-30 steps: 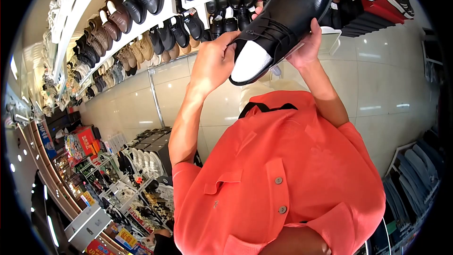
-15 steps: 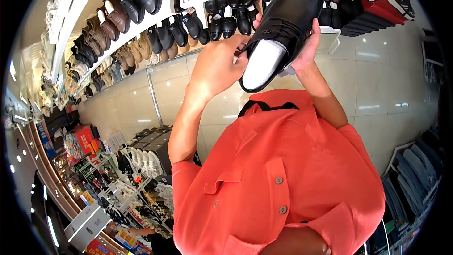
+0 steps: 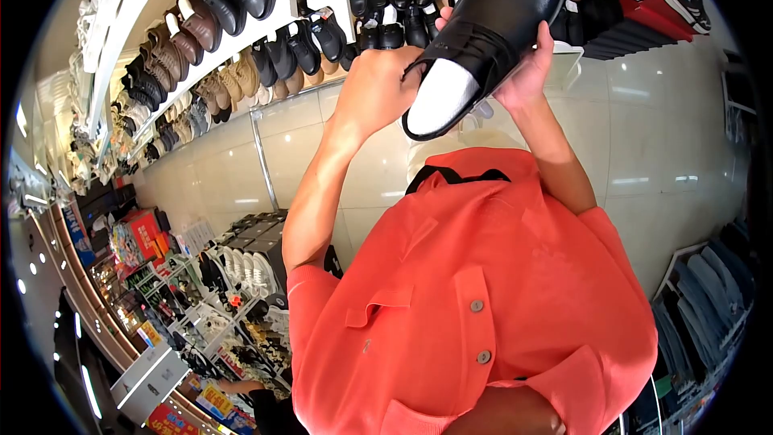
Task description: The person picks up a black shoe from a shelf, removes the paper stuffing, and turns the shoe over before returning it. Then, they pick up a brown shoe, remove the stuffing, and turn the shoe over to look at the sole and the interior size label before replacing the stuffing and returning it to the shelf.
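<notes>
A black leather shoe (image 3: 515,0) with laces and white stuffing (image 3: 441,97) in its opening is held up in front of the red shirt. My right hand (image 3: 527,68) lies under and around the shoe, its thumb along the far side and fingertips showing at the opposite edge. My left hand (image 3: 382,84) is closed at the shoe's side near the opening, its fingertips partly hidden behind the edge. Whether it pinches the lace or the rim is too small to tell.
Shelves of shoes (image 3: 282,24) curve across the top and left. Shoe racks (image 3: 217,306) and a grey box (image 3: 153,383) stand at lower left, near another person's arm (image 3: 241,387). Folded jeans (image 3: 700,298) lie at right. Pale floor tiles (image 3: 636,129) show between.
The shoe has shifted slightly up and tilted further to the right, with my right hand under it. My left hand has moved a little with its wrist turned.
</notes>
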The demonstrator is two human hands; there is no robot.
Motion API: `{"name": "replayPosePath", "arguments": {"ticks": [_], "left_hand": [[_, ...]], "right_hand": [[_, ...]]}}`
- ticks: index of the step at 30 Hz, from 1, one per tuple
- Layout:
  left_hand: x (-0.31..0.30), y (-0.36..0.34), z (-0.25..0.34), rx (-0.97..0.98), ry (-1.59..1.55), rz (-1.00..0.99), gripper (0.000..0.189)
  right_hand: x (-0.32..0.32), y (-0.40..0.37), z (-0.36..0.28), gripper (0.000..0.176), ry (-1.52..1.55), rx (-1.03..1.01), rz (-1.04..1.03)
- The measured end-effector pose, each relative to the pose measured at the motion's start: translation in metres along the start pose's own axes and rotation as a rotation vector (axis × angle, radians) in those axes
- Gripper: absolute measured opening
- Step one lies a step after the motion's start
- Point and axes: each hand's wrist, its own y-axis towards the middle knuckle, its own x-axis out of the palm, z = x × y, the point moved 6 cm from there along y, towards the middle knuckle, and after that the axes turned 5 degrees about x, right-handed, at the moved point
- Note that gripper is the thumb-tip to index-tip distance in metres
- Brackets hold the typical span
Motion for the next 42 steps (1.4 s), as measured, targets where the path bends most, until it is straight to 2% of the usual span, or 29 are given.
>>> {"name": "replayPosePath", "arguments": {"ticks": [1,3,4,5,7,10,13,18,22,24,25,27,33,42], "left_hand": [[-0.002,0.0,0.004,0.006,-0.002,-0.004,0.02],[-0.01,-0.005,0.006,-0.124,-0.172,0.059,0.022],[-0.015,-0.009,0.009,0.032,-0.153,0.215,0.024],[-0.021,-0.013,0.013,0.101,-0.112,0.326,0.025],[-0.028,-0.023,0.035,0.197,0.027,0.398,0.024],[-0.003,-0.038,0.06,0.205,0.164,0.287,0.028],[0.009,-0.045,0.061,0.114,0.25,0.356,0.032],[0.026,-0.049,0.066,0.202,0.252,0.399,0.027],[0.032,-0.048,0.061,0.133,0.33,0.424,0.028],[0.036,-0.049,0.058,0.263,0.324,0.54,0.027],[0.038,-0.048,0.055,0.26,0.327,0.546,0.027],[0.039,-0.049,0.058,0.373,0.376,0.614,0.023],[0.045,-0.051,0.069,0.426,0.396,0.686,0.021],[0.048,-0.047,0.077,0.5,0.392,0.712,0.019]], "right_hand": [[-0.003,0.001,0.001,0.1,0.054,0.016,0.057],[-0.009,0.003,0.002,0.099,0.107,0.017,0.118],[-0.015,0.003,0.002,0.097,0.115,-0.001,0.168],[-0.021,0.003,0.003,0.096,0.123,-0.017,0.219],[-0.023,0.001,0.003,0.095,0.111,-0.026,0.242],[-0.019,0.001,0.0,0.094,0.091,-0.081,0.253],[-0.015,-0.002,-0.002,0.094,0.062,-0.107,0.243],[-0.007,0.001,-0.007,0.097,-0.006,-0.152,0.226],[-0.001,0.001,-0.009,0.103,-0.009,-0.127,0.172],[0.002,0.003,-0.01,0.104,-0.004,-0.119,0.15],[0.003,0.002,-0.012,0.104,-0.004,-0.139,0.157],[0.005,0.0,-0.015,0.104,-0.008,-0.158,0.162],[0.016,-0.007,-0.029,0.106,0.023,-0.25,0.074],[0.015,-0.012,-0.036,0.106,0.086,-0.242,0.015]]}}
